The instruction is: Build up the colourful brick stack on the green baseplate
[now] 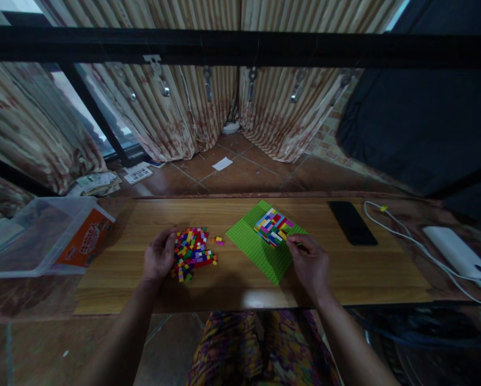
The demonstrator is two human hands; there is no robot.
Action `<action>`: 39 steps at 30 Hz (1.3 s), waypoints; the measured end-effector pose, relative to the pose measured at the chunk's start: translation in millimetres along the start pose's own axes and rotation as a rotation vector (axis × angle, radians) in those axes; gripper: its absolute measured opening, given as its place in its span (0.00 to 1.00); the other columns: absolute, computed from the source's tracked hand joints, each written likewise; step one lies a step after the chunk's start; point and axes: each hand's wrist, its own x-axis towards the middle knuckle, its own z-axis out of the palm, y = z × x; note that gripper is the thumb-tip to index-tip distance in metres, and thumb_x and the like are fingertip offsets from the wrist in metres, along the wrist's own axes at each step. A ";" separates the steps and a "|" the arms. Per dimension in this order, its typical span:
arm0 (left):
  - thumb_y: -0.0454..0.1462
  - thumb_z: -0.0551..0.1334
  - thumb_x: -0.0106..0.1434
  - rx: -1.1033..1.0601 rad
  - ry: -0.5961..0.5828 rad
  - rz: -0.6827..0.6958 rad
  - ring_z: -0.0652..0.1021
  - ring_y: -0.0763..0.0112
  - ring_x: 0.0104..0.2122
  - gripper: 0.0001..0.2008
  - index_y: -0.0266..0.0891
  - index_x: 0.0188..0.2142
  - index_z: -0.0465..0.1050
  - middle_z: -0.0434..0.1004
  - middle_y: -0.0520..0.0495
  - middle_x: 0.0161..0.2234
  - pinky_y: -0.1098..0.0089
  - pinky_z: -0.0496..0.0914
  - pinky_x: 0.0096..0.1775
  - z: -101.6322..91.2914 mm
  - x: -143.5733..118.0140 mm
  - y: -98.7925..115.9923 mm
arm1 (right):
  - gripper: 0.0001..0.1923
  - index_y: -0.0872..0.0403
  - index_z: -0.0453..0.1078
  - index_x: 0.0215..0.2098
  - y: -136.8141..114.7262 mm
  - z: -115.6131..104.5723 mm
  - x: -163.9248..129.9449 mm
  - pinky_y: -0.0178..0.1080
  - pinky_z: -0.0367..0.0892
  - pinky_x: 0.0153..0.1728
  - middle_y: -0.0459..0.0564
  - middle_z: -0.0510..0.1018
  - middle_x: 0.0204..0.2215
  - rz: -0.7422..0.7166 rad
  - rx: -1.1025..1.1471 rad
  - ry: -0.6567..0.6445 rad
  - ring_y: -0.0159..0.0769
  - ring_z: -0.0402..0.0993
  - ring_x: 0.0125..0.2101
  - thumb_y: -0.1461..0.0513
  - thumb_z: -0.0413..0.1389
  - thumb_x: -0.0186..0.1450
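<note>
A square green baseplate (246, 241) lies turned cornerwise on the wooden table. On it sits a low block of multicoloured toy bricks (270, 225), several colours side by side in layers. My right hand (310, 262) is at the block's near right corner, thumb and forefinger pinched together. Whatever is between those fingertips is too small to make out. Left of the plate is a loose pile of small toy bricks (192, 249). Against the pile's left edge rests my left hand (159, 256), its fingers loosely bent and apart, with no brick visibly held.
A few stray bricks (218, 240) lie between pile and plate. To the right are a black phone (352, 222), a white cable (417, 241) and a white power bank (459, 252). A clear plastic bin (43, 214) with an orange label stands left. A dark rail (240, 47) crosses beyond the table.
</note>
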 end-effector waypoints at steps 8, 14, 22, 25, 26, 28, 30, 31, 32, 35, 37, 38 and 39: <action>0.47 0.55 0.62 0.016 0.001 -0.002 0.78 0.62 0.45 0.18 0.37 0.42 0.75 0.80 0.43 0.43 0.62 0.71 0.50 -1.1 -1.0 5.1 | 0.11 0.52 0.76 0.34 0.2 -0.4 0.6 0.41 0.71 0.40 0.51 0.79 0.34 -0.064 -0.125 -0.043 0.38 0.76 0.36 0.56 0.55 0.65; 0.47 0.54 0.63 0.027 -0.006 -0.003 0.78 0.62 0.46 0.18 0.37 0.42 0.75 0.80 0.42 0.43 0.63 0.71 0.51 -1.6 -1.1 9.3 | 0.10 0.52 0.76 0.35 3.6 1.5 0.3 0.42 0.70 0.43 0.52 0.79 0.36 -0.132 -0.205 -0.068 0.38 0.75 0.38 0.59 0.54 0.65; 0.47 0.54 0.63 0.028 -0.005 0.006 0.78 0.62 0.46 0.18 0.38 0.42 0.75 0.80 0.43 0.44 0.63 0.71 0.51 -2.1 -1.6 9.4 | 0.10 0.51 0.77 0.35 6.2 2.5 0.0 0.43 0.70 0.42 0.51 0.79 0.35 -0.146 -0.219 -0.069 0.39 0.75 0.38 0.58 0.53 0.65; 0.47 0.55 0.63 0.021 0.001 -0.001 0.78 0.62 0.46 0.18 0.38 0.42 0.75 0.80 0.43 0.43 0.63 0.71 0.51 -1.2 -1.5 7.3 | 0.10 0.51 0.77 0.35 4.9 1.7 0.3 0.43 0.71 0.42 0.51 0.79 0.35 -0.148 -0.206 -0.084 0.39 0.75 0.38 0.58 0.53 0.65; 0.47 0.55 0.63 0.019 0.002 -0.003 0.78 0.62 0.45 0.18 0.38 0.42 0.75 0.80 0.43 0.43 0.63 0.71 0.50 -1.0 -1.4 6.6 | 0.10 0.51 0.77 0.36 4.3 1.2 0.2 0.43 0.71 0.42 0.51 0.79 0.36 -0.138 -0.195 -0.090 0.39 0.75 0.38 0.58 0.53 0.65; 0.47 0.55 0.63 0.019 -0.002 -0.003 0.78 0.62 0.45 0.18 0.38 0.42 0.75 0.80 0.43 0.43 0.63 0.71 0.50 -0.7 -1.1 5.1 | 0.11 0.51 0.76 0.38 3.3 -0.1 -0.4 0.43 0.71 0.41 0.52 0.79 0.37 -0.098 -0.157 -0.089 0.39 0.76 0.38 0.57 0.54 0.64; 0.47 0.55 0.63 0.020 -0.004 0.002 0.78 0.62 0.45 0.18 0.38 0.42 0.76 0.80 0.43 0.43 0.64 0.72 0.49 -0.6 -0.5 3.1 | 0.12 0.53 0.75 0.41 2.4 -1.6 -1.6 0.43 0.72 0.40 0.53 0.80 0.38 -0.042 -0.114 -0.067 0.39 0.76 0.37 0.56 0.55 0.64; 0.47 0.55 0.63 0.022 -0.004 0.005 0.78 0.63 0.45 0.18 0.38 0.42 0.76 0.80 0.43 0.43 0.64 0.72 0.49 -0.5 -0.1 1.8 | 0.13 0.53 0.75 0.42 2.1 -2.3 -2.3 0.43 0.72 0.39 0.53 0.80 0.39 -0.016 -0.101 -0.054 0.39 0.76 0.36 0.56 0.55 0.63; 0.47 0.55 0.63 0.022 -0.005 0.006 0.78 0.63 0.45 0.18 0.38 0.42 0.76 0.80 0.44 0.43 0.64 0.72 0.49 -0.3 0.3 0.5 | 0.13 0.54 0.74 0.42 1.7 -2.8 -2.9 0.43 0.73 0.39 0.53 0.80 0.38 0.004 -0.095 -0.045 0.39 0.76 0.36 0.55 0.56 0.63; 0.47 0.55 0.62 0.018 -0.001 -0.002 0.78 0.63 0.46 0.18 0.38 0.43 0.76 0.80 0.44 0.43 0.64 0.71 0.50 0.6 1.1 -2.6 | 0.14 0.55 0.74 0.42 0.9 -2.2 -3.7 0.42 0.73 0.39 0.53 0.79 0.38 0.029 -0.100 -0.048 0.38 0.76 0.35 0.55 0.57 0.62; 0.47 0.55 0.62 0.017 -0.001 -0.009 0.78 0.62 0.46 0.18 0.39 0.43 0.76 0.80 0.44 0.43 0.63 0.71 0.51 1.0 1.0 -2.7 | 0.15 0.55 0.74 0.42 1.1 0.1 -3.2 0.42 0.72 0.39 0.54 0.79 0.37 0.028 -0.106 -0.049 0.39 0.76 0.35 0.55 0.57 0.62; 0.47 0.55 0.63 0.015 0.000 -0.011 0.78 0.62 0.46 0.18 0.39 0.43 0.76 0.80 0.44 0.44 0.63 0.71 0.51 1.1 0.8 -2.1 | 0.15 0.55 0.74 0.42 1.4 1.6 -2.7 0.42 0.72 0.39 0.54 0.79 0.37 0.025 -0.111 -0.046 0.39 0.76 0.35 0.55 0.57 0.62; 0.47 0.55 0.63 0.015 -0.001 -0.012 0.78 0.62 0.46 0.18 0.39 0.43 0.76 0.80 0.44 0.44 0.63 0.71 0.51 1.0 0.5 -1.1 | 0.14 0.55 0.74 0.41 2.0 3.0 -2.1 0.43 0.72 0.39 0.54 0.79 0.37 0.021 -0.117 -0.045 0.39 0.76 0.35 0.55 0.56 0.62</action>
